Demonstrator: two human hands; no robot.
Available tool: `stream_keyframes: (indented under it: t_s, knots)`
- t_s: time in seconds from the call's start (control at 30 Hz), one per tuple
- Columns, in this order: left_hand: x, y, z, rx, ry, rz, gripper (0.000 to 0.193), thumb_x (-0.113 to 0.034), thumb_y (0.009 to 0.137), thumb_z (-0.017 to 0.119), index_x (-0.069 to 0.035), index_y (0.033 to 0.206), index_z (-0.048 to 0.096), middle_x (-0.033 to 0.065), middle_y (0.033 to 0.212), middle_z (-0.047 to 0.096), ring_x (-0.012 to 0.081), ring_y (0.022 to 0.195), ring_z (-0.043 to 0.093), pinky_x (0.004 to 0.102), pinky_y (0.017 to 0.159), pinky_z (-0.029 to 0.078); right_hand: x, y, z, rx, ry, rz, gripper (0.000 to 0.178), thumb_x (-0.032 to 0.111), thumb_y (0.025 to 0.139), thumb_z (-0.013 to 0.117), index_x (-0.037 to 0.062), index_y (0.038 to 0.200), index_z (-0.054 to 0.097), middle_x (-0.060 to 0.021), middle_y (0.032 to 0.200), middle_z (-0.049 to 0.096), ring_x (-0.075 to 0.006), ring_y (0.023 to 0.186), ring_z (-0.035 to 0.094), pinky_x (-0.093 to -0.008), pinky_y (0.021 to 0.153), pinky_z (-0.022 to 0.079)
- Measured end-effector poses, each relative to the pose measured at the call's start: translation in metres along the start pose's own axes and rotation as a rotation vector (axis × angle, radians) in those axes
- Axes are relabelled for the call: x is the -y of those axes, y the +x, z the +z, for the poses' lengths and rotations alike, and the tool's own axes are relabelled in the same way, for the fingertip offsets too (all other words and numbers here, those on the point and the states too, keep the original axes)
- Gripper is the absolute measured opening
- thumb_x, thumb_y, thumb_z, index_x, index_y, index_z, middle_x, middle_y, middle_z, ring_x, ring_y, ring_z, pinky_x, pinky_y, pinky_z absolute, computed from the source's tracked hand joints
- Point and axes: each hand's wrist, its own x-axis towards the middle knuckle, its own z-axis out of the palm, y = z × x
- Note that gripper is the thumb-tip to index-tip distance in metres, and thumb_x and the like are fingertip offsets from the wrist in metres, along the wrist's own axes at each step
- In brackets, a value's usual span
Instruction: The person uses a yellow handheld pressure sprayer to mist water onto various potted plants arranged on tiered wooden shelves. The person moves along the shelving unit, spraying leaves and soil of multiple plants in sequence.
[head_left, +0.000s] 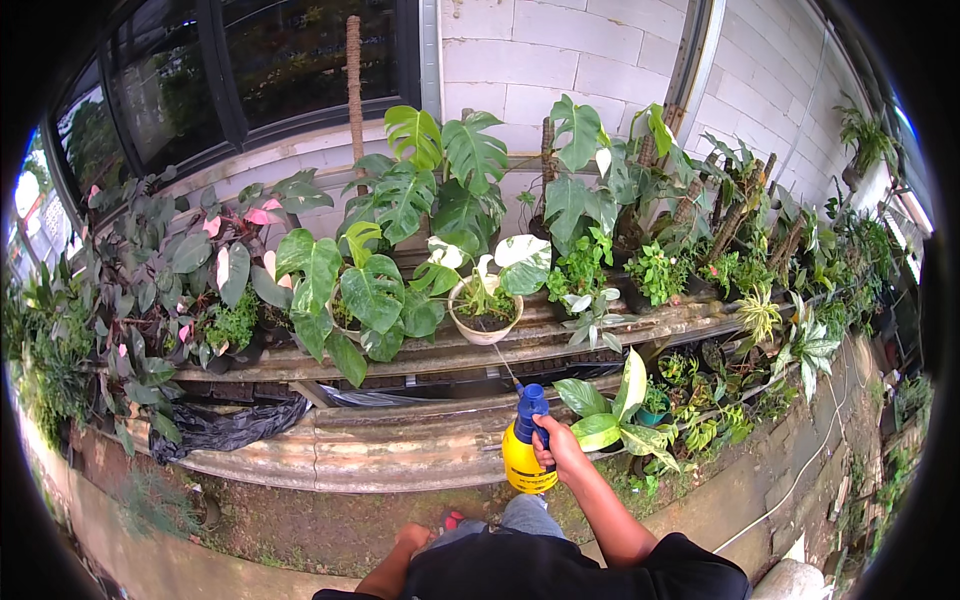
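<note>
My right hand [562,446] is wrapped round the handle of a yellow pump spray bottle [528,466] with a blue top. A thin wand reaches from the bottle's head toward a whitish round pot [487,334], which holds dark soil and a plant with white-and-green leaves [522,264]. Whether spray is coming out, I cannot tell. Low beside my leg, my left hand [412,536] hangs near my grey trousers, its fingers too small and partly hidden to read. Just right of the bottle is a plant with broad cream-and-green leaves [622,412].
Potted plants crowd a tiered corrugated bench [400,446], among them large split-leaf monsteras [405,200] and dark pink-leaved plants [150,270] at left. Black plastic sheeting [235,428] drapes the lower tier. Behind stand a pale block wall [560,55] and dark windows. A thin hose [790,490] crosses the ground at right.
</note>
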Motion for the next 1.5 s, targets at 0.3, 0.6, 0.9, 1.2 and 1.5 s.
stream_keyframes:
  t_s: [0.3, 0.6, 0.9, 1.2, 1.5]
  knots:
    - [0.018, 0.034, 0.021, 0.074, 0.244, 0.315, 0.024, -0.032, 0.077, 0.07, -0.02, 0.095, 0.081, 0.0096, 0.11, 0.075, 0.0311, 0.104, 0.07, 0.0398, 0.088, 0.055, 0.004, -0.003, -0.001, -0.027, -0.034, -0.017, 0.051, 0.046, 0.097, 0.05, 0.0122, 0.06, 0.044, 0.0028, 0.046, 0.033, -0.0099, 0.037, 0.026, -0.028, 0.04, 0.024]
    - [0.014, 0.015, 0.011, 0.171, 0.06, 0.316, 0.048, -0.031, 0.092, 0.041, -0.004, 0.067, 0.071, 0.014, 0.093, 0.075, 0.0312, 0.092, 0.072, 0.0402, 0.088, 0.054, -0.001, -0.001, -0.003, -0.033, -0.005, 0.0, 0.05, 0.043, 0.096, 0.053, 0.0104, 0.059, 0.045, 0.0016, 0.047, 0.036, -0.0098, 0.038, 0.029, -0.0278, 0.04, 0.024]
    - [0.022, 0.032, 0.015, 0.216, -0.167, 0.272, 0.047, -0.031, 0.094, 0.042, -0.008, 0.072, 0.077, 0.007, 0.092, 0.078, 0.0247, 0.093, 0.072, 0.0354, 0.091, 0.054, -0.001, -0.002, 0.0, -0.017, 0.033, -0.016, 0.05, 0.042, 0.095, 0.055, 0.0093, 0.06, 0.045, 0.0012, 0.047, 0.037, -0.0092, 0.038, 0.031, -0.0269, 0.039, 0.023]
    - [0.029, 0.037, 0.018, 0.214, -0.229, 0.351, 0.055, -0.032, 0.099, 0.035, -0.011, 0.078, 0.082, 0.0033, 0.089, 0.078, 0.0229, 0.098, 0.072, 0.032, 0.097, 0.052, 0.001, -0.003, 0.004, -0.022, 0.009, -0.025, 0.05, 0.043, 0.097, 0.05, 0.0116, 0.059, 0.043, 0.003, 0.046, 0.034, -0.0088, 0.037, 0.026, -0.0263, 0.039, 0.021]
    - [0.035, 0.04, 0.031, 0.22, -0.326, 0.251, 0.067, -0.04, 0.106, 0.023, -0.015, 0.085, 0.082, 0.0041, 0.084, 0.076, 0.0277, 0.081, 0.067, 0.0346, 0.093, 0.052, 0.002, -0.006, 0.003, -0.014, -0.004, -0.006, 0.05, 0.045, 0.097, 0.05, 0.0124, 0.059, 0.043, 0.0028, 0.046, 0.034, -0.0095, 0.037, 0.026, -0.027, 0.04, 0.022]
